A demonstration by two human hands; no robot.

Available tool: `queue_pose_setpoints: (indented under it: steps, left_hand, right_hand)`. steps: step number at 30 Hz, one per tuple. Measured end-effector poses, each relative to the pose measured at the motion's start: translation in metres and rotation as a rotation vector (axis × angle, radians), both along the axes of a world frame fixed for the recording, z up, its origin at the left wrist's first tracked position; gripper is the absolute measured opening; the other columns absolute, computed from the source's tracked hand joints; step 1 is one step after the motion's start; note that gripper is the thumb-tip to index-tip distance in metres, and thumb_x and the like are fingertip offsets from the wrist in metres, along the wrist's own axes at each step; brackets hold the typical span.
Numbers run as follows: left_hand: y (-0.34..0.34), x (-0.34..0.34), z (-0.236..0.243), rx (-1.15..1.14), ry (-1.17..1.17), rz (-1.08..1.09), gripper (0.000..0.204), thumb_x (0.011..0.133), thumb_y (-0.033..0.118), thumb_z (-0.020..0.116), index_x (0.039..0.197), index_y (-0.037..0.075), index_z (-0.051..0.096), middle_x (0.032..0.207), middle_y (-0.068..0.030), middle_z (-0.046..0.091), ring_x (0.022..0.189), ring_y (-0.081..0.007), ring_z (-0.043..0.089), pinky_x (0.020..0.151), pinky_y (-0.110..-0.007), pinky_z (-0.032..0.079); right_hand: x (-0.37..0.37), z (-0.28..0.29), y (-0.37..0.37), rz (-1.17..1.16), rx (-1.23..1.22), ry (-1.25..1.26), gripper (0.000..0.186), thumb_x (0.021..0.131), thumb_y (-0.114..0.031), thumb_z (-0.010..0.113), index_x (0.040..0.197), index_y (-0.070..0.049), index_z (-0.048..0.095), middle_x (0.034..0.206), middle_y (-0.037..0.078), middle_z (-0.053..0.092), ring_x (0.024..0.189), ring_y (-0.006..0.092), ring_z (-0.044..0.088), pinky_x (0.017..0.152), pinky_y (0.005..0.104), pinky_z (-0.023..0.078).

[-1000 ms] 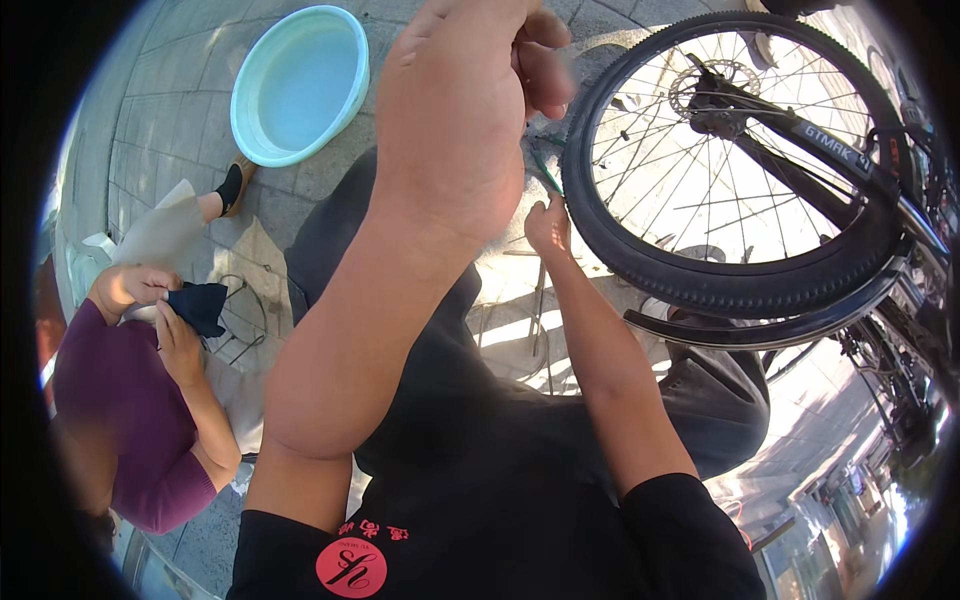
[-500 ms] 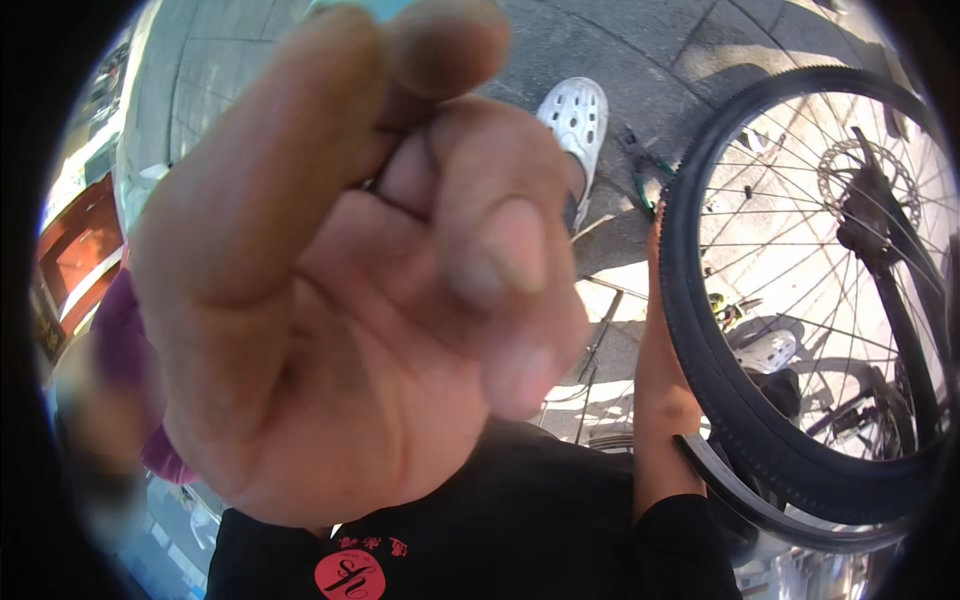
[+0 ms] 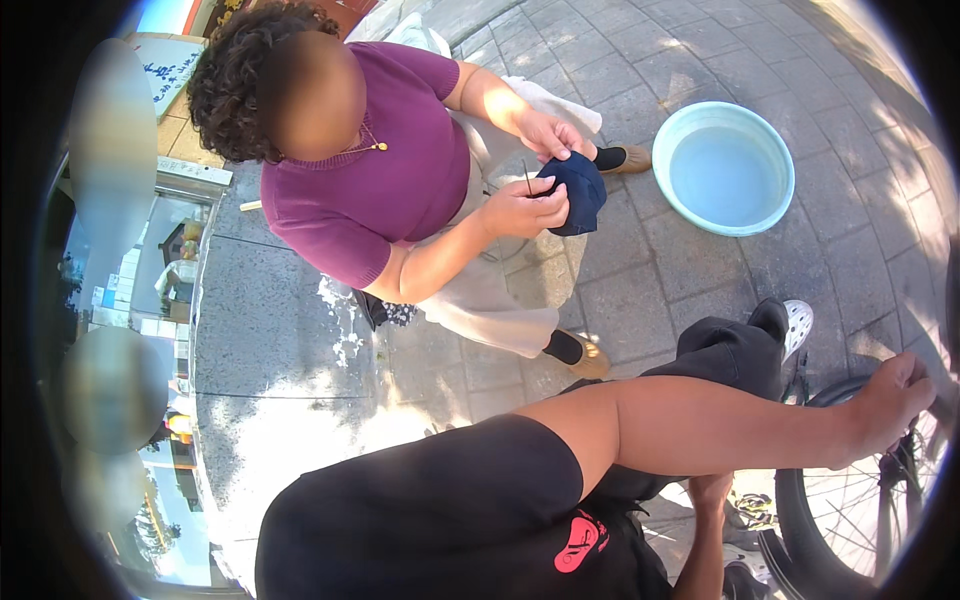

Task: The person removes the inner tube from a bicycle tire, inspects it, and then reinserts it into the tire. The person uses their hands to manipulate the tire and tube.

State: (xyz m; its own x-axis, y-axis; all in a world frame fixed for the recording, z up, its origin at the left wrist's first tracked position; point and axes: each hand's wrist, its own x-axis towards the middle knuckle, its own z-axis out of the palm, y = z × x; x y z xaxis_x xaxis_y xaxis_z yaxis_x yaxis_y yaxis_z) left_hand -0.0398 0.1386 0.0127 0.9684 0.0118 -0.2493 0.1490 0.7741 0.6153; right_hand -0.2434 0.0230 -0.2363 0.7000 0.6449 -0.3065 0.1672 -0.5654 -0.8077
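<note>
The left hand [image 3: 897, 400], curled, is near the spoked bicycle wheel [image 3: 795, 520] at lower right; the right hand [image 3: 711, 488] is partly hidden; I cannot tell either grip; a sudden wheel spin could nip fingers.

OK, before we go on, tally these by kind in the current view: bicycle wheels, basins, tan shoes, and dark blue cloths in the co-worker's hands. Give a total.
Bicycle wheel: 1
Basin: 1
Tan shoes: 2
Dark blue cloth: 1
Total: 5
</note>
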Motion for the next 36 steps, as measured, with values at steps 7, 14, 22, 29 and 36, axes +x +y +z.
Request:
queue_pose_setpoints:
  steps: [7, 14, 22, 29, 36]
  left_hand:
    - [0.017, -0.021, 0.015, 0.2, -0.302, 0.082, 0.026, 0.105, 0.026, 0.065, 0.108, 0.001, 0.063, 0.084, 0.0011, 0.058, 0.071, -0.0056, 0.052, 0.059, -0.026, 0.044]
    - [0.028, -0.055, 0.041, 0.416, -0.384, -0.272, 0.03, 0.105, 0.026, 0.068, 0.119, 0.001, 0.073, 0.087, -0.001, 0.068, 0.063, -0.0043, 0.057, 0.055, -0.021, 0.042]
    - [-0.005, -0.056, 0.043, 0.564, -0.422, -0.488, 0.043, 0.099, 0.023, 0.077, 0.133, -0.001, 0.066, 0.103, -0.003, 0.076, 0.08, -0.0036, 0.063, 0.062, -0.019, 0.049]
    - [-0.034, -0.044, 0.057, 0.592, -0.368, -0.515, 0.037, 0.099, 0.016, 0.077, 0.127, -0.007, 0.068, 0.097, -0.0072, 0.075, 0.085, -0.011, 0.071, 0.075, -0.025, 0.058]
    - [-0.05, -0.041, 0.045, 0.71, -0.442, -0.478, 0.031, 0.101, 0.018, 0.075, 0.122, -0.004, 0.07, 0.087, -0.0038, 0.073, 0.072, -0.0061, 0.065, 0.057, -0.022, 0.049]
  right_hand:
    - [0.029, 0.219, -0.022, -0.366, 0.157, 0.091, 0.017, 0.098, -0.008, 0.066, 0.108, 0.005, 0.066, 0.083, 0.005, 0.069, 0.064, 0.0085, 0.055, 0.058, 0.0274, 0.045]
    - [0.094, 0.342, -0.064, -0.8, 0.7, 0.052, 0.033, 0.104, -0.021, 0.07, 0.124, 0.005, 0.07, 0.089, 0.007, 0.072, 0.062, 0.0087, 0.054, 0.055, 0.0208, 0.041]
    - [0.102, 0.309, -0.079, -0.884, 0.797, 0.064, 0.034, 0.106, -0.019, 0.067, 0.129, 0.005, 0.068, 0.093, 0.006, 0.074, 0.065, 0.0049, 0.057, 0.057, 0.0194, 0.044]
    - [0.104, 0.31, -0.098, -0.986, 0.771, 0.022, 0.032, 0.104, -0.017, 0.07, 0.127, 0.004, 0.069, 0.094, 0.003, 0.073, 0.068, 0.0021, 0.057, 0.059, 0.0188, 0.044]
    - [0.1, 0.31, -0.106, -0.965, 0.636, -0.067, 0.031, 0.102, -0.014, 0.069, 0.126, 0.006, 0.069, 0.097, 0.001, 0.073, 0.086, 0.0034, 0.061, 0.072, 0.0205, 0.049]
